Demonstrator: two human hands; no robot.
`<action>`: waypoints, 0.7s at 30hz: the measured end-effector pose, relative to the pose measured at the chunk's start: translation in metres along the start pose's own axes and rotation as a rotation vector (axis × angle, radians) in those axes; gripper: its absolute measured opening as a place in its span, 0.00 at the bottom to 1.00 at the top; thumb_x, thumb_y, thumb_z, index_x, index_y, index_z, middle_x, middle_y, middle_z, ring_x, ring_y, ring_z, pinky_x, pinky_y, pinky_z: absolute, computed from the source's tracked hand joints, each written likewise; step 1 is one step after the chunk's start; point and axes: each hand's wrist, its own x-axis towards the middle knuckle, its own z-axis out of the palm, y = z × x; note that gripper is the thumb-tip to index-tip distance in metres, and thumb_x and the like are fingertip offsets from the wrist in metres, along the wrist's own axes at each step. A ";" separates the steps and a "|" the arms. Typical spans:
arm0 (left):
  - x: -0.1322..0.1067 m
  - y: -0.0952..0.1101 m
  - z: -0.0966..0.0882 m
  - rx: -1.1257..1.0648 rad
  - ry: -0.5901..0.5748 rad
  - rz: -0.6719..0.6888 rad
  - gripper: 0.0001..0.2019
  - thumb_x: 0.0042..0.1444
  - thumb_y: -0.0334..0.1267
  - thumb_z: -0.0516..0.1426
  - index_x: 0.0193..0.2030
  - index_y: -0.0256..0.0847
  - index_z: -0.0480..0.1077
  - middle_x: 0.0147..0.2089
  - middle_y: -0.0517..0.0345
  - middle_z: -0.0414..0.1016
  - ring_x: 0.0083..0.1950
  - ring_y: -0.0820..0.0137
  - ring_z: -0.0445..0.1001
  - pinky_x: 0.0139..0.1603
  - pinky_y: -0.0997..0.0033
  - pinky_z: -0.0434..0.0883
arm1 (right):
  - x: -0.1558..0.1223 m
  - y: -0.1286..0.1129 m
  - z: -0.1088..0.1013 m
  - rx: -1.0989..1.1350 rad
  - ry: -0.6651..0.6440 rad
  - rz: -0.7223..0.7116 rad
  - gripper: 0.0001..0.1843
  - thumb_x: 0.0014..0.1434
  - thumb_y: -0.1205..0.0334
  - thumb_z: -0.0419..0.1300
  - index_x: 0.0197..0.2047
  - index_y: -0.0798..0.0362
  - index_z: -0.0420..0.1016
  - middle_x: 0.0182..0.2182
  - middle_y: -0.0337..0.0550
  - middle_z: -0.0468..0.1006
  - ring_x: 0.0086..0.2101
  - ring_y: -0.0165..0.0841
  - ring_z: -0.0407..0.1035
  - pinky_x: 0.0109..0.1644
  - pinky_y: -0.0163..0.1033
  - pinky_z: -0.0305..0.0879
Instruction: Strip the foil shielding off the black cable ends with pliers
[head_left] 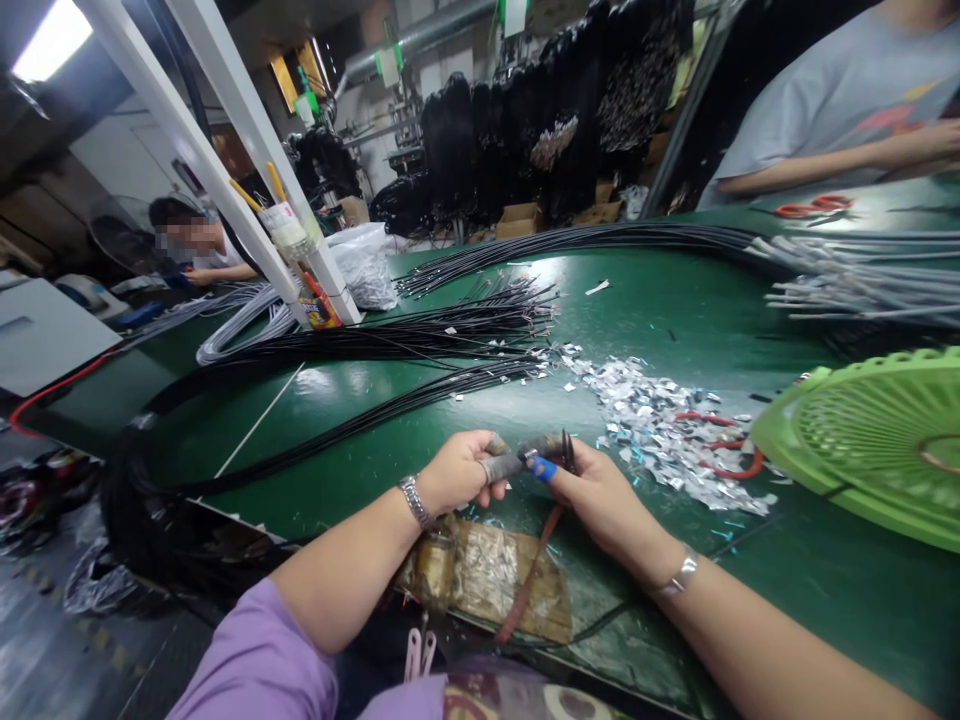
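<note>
My left hand (461,470) is closed in a pinch over the green table, with grey wrapping on its fingers. Facing it, my right hand (592,490) is closed too, blue tape around its thumb. The fingertips of both hands meet at a small dark piece with a silvery end (531,455), mostly hidden by the fingers. Thin black strips (568,450) stick up at my right fingers; their kind is unclear. Behind my hands lie black cables (405,400) with their ends toward the middle. Right of them spreads a pile of silvery foil scraps (652,410).
Red-handled scissors (739,470) lie among the scraps, beside a green plastic fan grille (862,440). A worn board (510,570) with a metal cylinder (435,565) sits at the front edge. Grey cables (847,280) lie back right, near a co-worker (832,110). A white post (247,150) rises left.
</note>
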 end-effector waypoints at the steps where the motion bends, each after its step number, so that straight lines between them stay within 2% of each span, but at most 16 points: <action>1: 0.001 -0.001 -0.001 0.025 -0.017 -0.008 0.20 0.45 0.53 0.60 0.27 0.38 0.61 0.17 0.66 0.65 0.13 0.81 0.59 0.14 0.82 0.53 | 0.000 0.001 0.000 0.024 0.000 0.011 0.16 0.38 0.54 0.71 0.26 0.52 0.72 0.19 0.33 0.65 0.20 0.25 0.51 0.21 0.33 0.46; 3: 0.002 -0.004 -0.005 0.093 -0.041 -0.020 0.18 0.47 0.52 0.60 0.29 0.38 0.63 0.18 0.65 0.66 0.14 0.80 0.60 0.15 0.81 0.55 | 0.002 0.001 -0.001 0.120 -0.026 0.078 0.16 0.36 0.56 0.71 0.25 0.53 0.71 0.17 0.31 0.63 0.18 0.23 0.49 0.20 0.32 0.43; 5: 0.003 -0.008 -0.008 0.190 -0.023 0.031 0.16 0.49 0.49 0.59 0.31 0.37 0.65 0.21 0.63 0.68 0.17 0.79 0.63 0.18 0.79 0.59 | 0.003 0.002 -0.002 0.254 -0.094 0.180 0.15 0.35 0.59 0.71 0.24 0.53 0.70 0.16 0.31 0.61 0.17 0.22 0.47 0.18 0.31 0.40; 8: 0.001 -0.011 -0.012 0.439 0.054 0.306 0.11 0.53 0.44 0.58 0.34 0.36 0.69 0.28 0.58 0.73 0.27 0.74 0.70 0.29 0.76 0.66 | 0.003 0.001 -0.004 0.438 -0.228 0.349 0.13 0.34 0.63 0.69 0.24 0.54 0.69 0.15 0.31 0.61 0.17 0.21 0.46 0.18 0.29 0.36; 10: -0.002 -0.010 -0.014 0.653 0.065 0.499 0.09 0.55 0.40 0.55 0.36 0.38 0.72 0.33 0.55 0.75 0.34 0.71 0.72 0.37 0.74 0.67 | 0.001 0.001 -0.004 0.505 -0.299 0.437 0.13 0.34 0.64 0.67 0.25 0.53 0.68 0.15 0.32 0.62 0.16 0.21 0.44 0.18 0.28 0.35; 12: -0.005 -0.008 -0.015 0.835 0.062 0.613 0.08 0.56 0.37 0.53 0.37 0.39 0.72 0.34 0.54 0.75 0.36 0.70 0.72 0.39 0.73 0.67 | 0.001 0.000 -0.002 0.505 -0.334 0.463 0.13 0.35 0.63 0.66 0.24 0.52 0.67 0.15 0.31 0.62 0.15 0.20 0.43 0.18 0.28 0.34; 14: -0.006 -0.007 -0.015 0.934 0.112 0.671 0.08 0.55 0.35 0.52 0.37 0.39 0.72 0.34 0.52 0.74 0.35 0.69 0.72 0.38 0.71 0.67 | 0.001 -0.001 0.000 0.435 -0.312 0.411 0.13 0.37 0.61 0.66 0.24 0.52 0.65 0.16 0.31 0.62 0.15 0.20 0.42 0.17 0.28 0.35; 17: -0.005 -0.006 -0.012 0.873 0.261 0.613 0.07 0.55 0.36 0.51 0.36 0.38 0.70 0.34 0.51 0.73 0.34 0.69 0.72 0.36 0.71 0.67 | 0.002 -0.003 -0.001 0.152 -0.170 0.222 0.14 0.44 0.52 0.64 0.25 0.51 0.64 0.19 0.33 0.65 0.16 0.22 0.45 0.18 0.30 0.43; 19: -0.002 -0.004 -0.009 0.667 0.309 0.429 0.08 0.56 0.39 0.51 0.33 0.39 0.67 0.28 0.55 0.71 0.27 0.73 0.70 0.29 0.74 0.65 | 0.002 -0.005 -0.004 -0.162 -0.064 0.034 0.15 0.50 0.47 0.58 0.27 0.50 0.65 0.21 0.37 0.68 0.19 0.27 0.55 0.21 0.33 0.53; 21: 0.001 -0.002 -0.006 0.358 0.282 0.169 0.09 0.57 0.41 0.50 0.30 0.39 0.63 0.22 0.62 0.67 0.18 0.77 0.63 0.20 0.78 0.59 | 0.001 -0.005 -0.010 -0.490 0.000 -0.149 0.14 0.55 0.48 0.53 0.31 0.50 0.67 0.27 0.43 0.73 0.27 0.34 0.65 0.30 0.39 0.61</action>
